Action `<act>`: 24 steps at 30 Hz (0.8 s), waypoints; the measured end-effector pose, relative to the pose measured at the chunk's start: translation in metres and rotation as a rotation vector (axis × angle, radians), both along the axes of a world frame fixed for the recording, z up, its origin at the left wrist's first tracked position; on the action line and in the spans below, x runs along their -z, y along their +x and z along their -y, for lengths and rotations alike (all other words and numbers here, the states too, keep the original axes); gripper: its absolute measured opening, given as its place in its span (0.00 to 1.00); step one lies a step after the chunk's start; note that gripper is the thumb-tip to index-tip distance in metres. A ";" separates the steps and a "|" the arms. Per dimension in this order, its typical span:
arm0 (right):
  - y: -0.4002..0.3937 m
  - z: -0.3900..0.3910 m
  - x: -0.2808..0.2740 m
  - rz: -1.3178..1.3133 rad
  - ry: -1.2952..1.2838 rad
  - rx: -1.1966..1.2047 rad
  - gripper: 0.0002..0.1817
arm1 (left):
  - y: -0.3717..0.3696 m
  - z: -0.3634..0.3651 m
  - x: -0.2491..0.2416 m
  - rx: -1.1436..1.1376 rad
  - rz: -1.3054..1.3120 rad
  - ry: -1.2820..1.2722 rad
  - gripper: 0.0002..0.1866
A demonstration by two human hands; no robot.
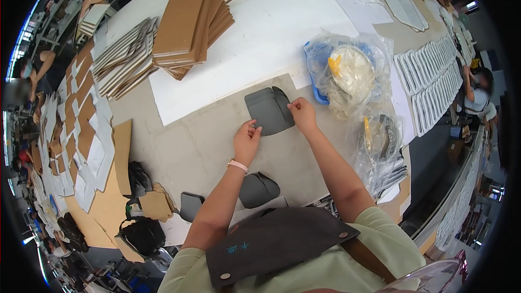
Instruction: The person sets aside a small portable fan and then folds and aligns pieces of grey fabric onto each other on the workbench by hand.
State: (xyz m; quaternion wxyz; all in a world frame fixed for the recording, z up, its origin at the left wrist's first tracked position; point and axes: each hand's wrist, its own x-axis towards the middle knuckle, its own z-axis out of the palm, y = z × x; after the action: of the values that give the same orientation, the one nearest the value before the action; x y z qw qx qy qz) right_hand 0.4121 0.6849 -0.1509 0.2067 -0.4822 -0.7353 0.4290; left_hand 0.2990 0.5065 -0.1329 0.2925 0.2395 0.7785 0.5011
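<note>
A dark grey, leather-like panel (265, 113) with rounded corners lies on the table in front of me, a narrow folded strip along its right side. My right hand (303, 114) pinches that right edge between thumb and fingers. At the lower left corner, my left hand (247, 142) has its thumb and fingertips closed on the panel's edge. Closer to my body rests a similar grey piece (259, 190) with a folded flap. Another small dark piece (191, 206) lies left of it, partly hidden by my left forearm.
Brown boards (182, 19) are stacked at the back left. Plastic bags cover a blue tray (320, 84) to the right, with another bagged roll (382, 135) nearer me. Rows of white-edged pieces (429, 81) line the far right. Other people sit at the sides.
</note>
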 end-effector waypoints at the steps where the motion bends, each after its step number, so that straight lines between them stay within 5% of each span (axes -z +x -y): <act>1: 0.000 0.000 0.000 -0.001 0.000 0.002 0.09 | 0.000 0.001 0.000 0.001 -0.002 0.005 0.16; 10: 0.004 0.010 -0.014 0.012 -0.014 0.123 0.10 | 0.005 0.025 -0.027 -0.021 0.032 0.033 0.14; 15: 0.050 0.064 -0.025 0.089 -0.077 -0.139 0.11 | 0.027 0.103 -0.028 0.001 -0.169 0.039 0.13; 21: 0.091 0.164 -0.086 0.381 -0.209 -0.540 0.19 | 0.060 0.180 -0.059 0.513 -0.603 -0.138 0.23; 24: 0.099 0.190 -0.067 0.410 0.054 -0.563 0.21 | 0.075 0.184 -0.066 0.551 -0.551 -0.224 0.26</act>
State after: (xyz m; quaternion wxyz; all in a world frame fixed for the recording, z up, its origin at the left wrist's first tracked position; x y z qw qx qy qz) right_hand 0.5106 0.4947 -0.0839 -0.0589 -0.3311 -0.8767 0.3439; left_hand 0.3741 0.3224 -0.0671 0.2205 0.5310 0.7842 0.2332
